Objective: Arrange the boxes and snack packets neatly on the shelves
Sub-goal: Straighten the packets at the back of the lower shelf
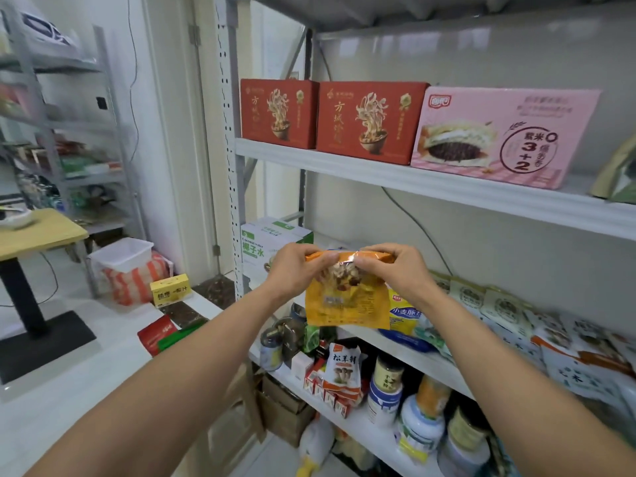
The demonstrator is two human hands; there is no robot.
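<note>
An orange-yellow snack packet [347, 304] hangs upright in front of the middle shelf [423, 359]. My left hand [296, 270] pinches its top left corner and my right hand [392, 270] pinches its top right corner. Behind it on that shelf lie a blue and yellow packet [406, 315] and a row of pale packets [499, 304]. A white and green box [261, 249] stands at the shelf's left end. On the upper shelf [344, 166] stand two red boxes [278, 113] [368, 122] and a pink box [499, 136].
The lower shelf [354, 425] holds jars [385, 390], small packets [344, 370] and cartons. On the floor at left lie a yellow box [170, 289], a red packet [156, 333] and a white bin [120, 256]. A wooden table [34, 232] stands at far left.
</note>
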